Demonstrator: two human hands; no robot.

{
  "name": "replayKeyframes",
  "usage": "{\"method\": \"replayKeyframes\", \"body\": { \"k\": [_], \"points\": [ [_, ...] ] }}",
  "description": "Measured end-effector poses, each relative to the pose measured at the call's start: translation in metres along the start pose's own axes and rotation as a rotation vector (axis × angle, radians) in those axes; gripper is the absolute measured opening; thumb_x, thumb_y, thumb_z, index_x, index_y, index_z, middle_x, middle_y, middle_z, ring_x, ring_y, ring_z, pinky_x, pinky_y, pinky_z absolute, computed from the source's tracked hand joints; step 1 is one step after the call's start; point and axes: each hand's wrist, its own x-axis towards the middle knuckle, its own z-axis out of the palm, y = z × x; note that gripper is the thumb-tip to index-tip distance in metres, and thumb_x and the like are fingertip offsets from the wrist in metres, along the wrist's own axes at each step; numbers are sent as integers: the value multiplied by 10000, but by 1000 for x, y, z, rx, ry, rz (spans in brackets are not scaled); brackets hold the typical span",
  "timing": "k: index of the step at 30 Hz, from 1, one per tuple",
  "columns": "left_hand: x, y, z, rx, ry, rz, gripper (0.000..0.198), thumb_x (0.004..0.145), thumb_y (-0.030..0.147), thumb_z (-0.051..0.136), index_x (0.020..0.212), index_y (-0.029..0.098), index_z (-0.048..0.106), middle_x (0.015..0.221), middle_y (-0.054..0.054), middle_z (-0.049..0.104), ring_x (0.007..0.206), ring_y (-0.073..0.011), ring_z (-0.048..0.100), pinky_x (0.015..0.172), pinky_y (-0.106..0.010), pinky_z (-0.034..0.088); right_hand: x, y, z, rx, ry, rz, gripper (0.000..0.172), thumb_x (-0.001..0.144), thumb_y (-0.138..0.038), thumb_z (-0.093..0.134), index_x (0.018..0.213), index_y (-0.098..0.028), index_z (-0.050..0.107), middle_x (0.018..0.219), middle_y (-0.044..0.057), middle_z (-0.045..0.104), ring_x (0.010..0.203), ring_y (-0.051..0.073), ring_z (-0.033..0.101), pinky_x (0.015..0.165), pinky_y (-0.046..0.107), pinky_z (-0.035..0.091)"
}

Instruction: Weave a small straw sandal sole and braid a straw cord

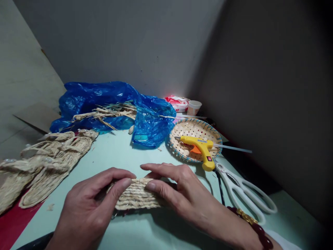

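While my left hand [90, 205] pinches one end of this pale, straw-coloured braided panel [140, 196], thumb on the upper face and fingers tucked behind, my right hand [188, 192] grips the other end, thumb pressing down, forefinger stretched along the far edge. So the panel sits right between my hands, low in front of me, over the pale green worktop [117, 151].

Now, the risk: if I pull unevenly, these twisted rows could spread apart or the curve go lopsided, and dry fibre like this could crack under a hard thumb. Over to my right, the yellow plastic glue gun [205, 147] leans with its grip over the rim of the round, open-weave bamboo basket [191, 128]; a snag on its thin black cord [220, 189], running close to my right forearm, could tip it out. Whether it's hot, I can't tell. My dark red beaded bracelet [259, 230] lies near the loops of the white-handled scissors [237, 185], and could catch there too.

Texture, then: the panel is ropy, ridge beside ridge, matte and slightly rough-looking. Off to the left, pearl-beaded woven straw sandals [56, 173] show the same coarse grain, flat soles under looped straps. Ahead, the crinkled, glossy blue plastic bag [153, 128] lies around loose, stiff, ribbon-like straw strips [111, 113], their ends splayed.
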Motion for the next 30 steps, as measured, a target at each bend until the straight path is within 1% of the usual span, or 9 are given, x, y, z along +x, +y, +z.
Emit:
{"method": "replayKeyframes", "body": {
  "k": [2,5,8,11,15,19,22,26,30],
  "points": [
    [-2,-1,0,15,28,-21,83,803,408,637,787,374,711,735,177,733,655,-51,648,610,-53,444,0,0,-1,-29,-18,44,337,940,-380,559,1234,-234,639,1127,9,699,1007,166,611,841,247,438],
    [-4,0,1,17,89,-59,85,797,438,638,796,389,709,737,184,726,680,-55,637,638,-64,432,1,0,-1,7,-100,71,273,915,-355,598,1152,-236,664,961,-16,716,803,130,617,688,224,437],
    [-4,2,-2,7,63,-49,91,804,447,633,797,400,711,742,188,731,688,-57,637,665,-69,426,3,1,-2,82,-145,53,207,940,-305,565,1100,-216,663,904,-30,692,759,104,595,657,205,424],
    [1,5,-7,13,-21,0,89,798,452,645,809,394,712,758,178,736,681,-61,639,670,-70,427,4,3,-3,93,-154,21,202,956,-312,547,1111,-225,643,916,-37,675,807,102,591,710,205,421],
    [10,7,-16,7,-167,24,105,821,426,617,814,364,702,769,154,732,670,-66,636,638,-69,430,2,6,-5,30,-150,34,246,929,-377,587,1155,-279,597,858,-52,636,820,120,556,695,218,396],
    [20,6,-26,-94,-368,-49,154,841,436,587,824,341,708,771,106,728,711,-94,659,642,-89,460,2,6,-7,45,-199,36,275,915,-361,614,1170,-283,549,783,-64,606,758,116,524,668,222,375],
    [25,5,-30,-226,-480,-173,206,844,471,578,846,307,703,756,58,718,703,-124,662,619,-135,490,4,5,-9,120,-263,22,260,920,-347,608,1156,-271,530,779,-63,592,731,111,515,650,218,384],
    [26,8,-30,-326,-499,-282,225,824,478,600,812,274,694,727,38,683,670,-125,623,580,-158,474,4,2,-9,206,-263,0,237,921,-352,608,1126,-273,520,787,-69,585,680,96,507,596,211,378],
    [23,14,-27,-352,-441,-353,192,781,431,629,741,262,710,697,37,681,651,-126,602,568,-168,452,0,0,-10,38,-147,-108,243,910,-329,631,1131,-282,540,856,-60,617,786,112,529,706,226,400]
  ]
}}
